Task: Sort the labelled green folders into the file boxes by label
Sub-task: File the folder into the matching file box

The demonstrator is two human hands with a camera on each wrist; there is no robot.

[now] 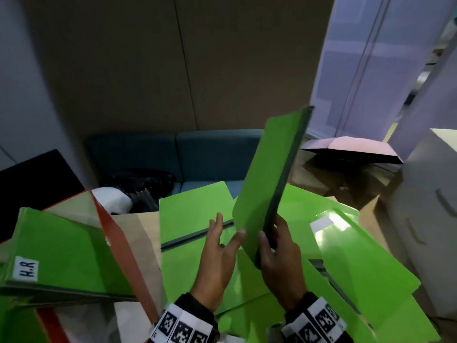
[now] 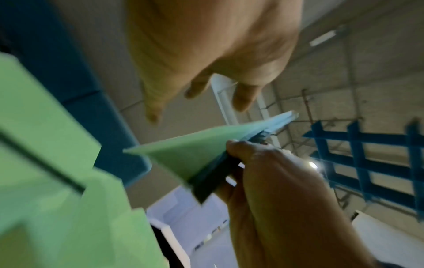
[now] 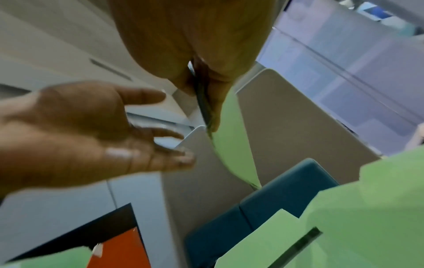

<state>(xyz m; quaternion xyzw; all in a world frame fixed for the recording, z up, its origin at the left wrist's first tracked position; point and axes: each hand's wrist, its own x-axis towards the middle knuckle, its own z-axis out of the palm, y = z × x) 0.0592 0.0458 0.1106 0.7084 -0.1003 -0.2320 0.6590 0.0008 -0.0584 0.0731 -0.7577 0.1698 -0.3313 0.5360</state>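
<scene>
- head view alone gives the full layout: loose green folders [image 1: 333, 243] spread flat over the desk in front of the person, overlapping each other, one w/ a white label [image 1: 321, 224] facing up, text unreadable.
- head view, left: a red file box [image 1: 118, 246] lies tilted, holding a green folder marked "h.r" [image 1: 28, 268]; the wrist cams show only a red-orange scrap of that box.
- beyond the desk a teal sofa [image 1: 212, 154] w/ dark bags on it; at right a white cabinet [image 1: 430, 219] and an open cardboard box [image 1: 346, 169].
- raised folder [image 1: 267, 184] is held up on edge, dark spine [image 1: 286, 174] toward the right, tilting up and away over the pile; no label shows on it in any view.
- right hand [image 1: 279, 258] grips its lower end, thumb on the near green face, fingers wrapped behind the spine. left wrist cam shows this grip from the side [image 2: 263, 172], folder [image 2: 190, 152] edge-on.
- left hand [image 1: 217, 248] is open and wide, fingers spread; the thumb tip meets the raised folder's lower left edge in head view. right wrist cam [image 3: 91, 130] shows the palm bare, holding nothing.
- right wrist cam is mostly blocked by the right hand's own palm; both wrist views blurred.
</scene>
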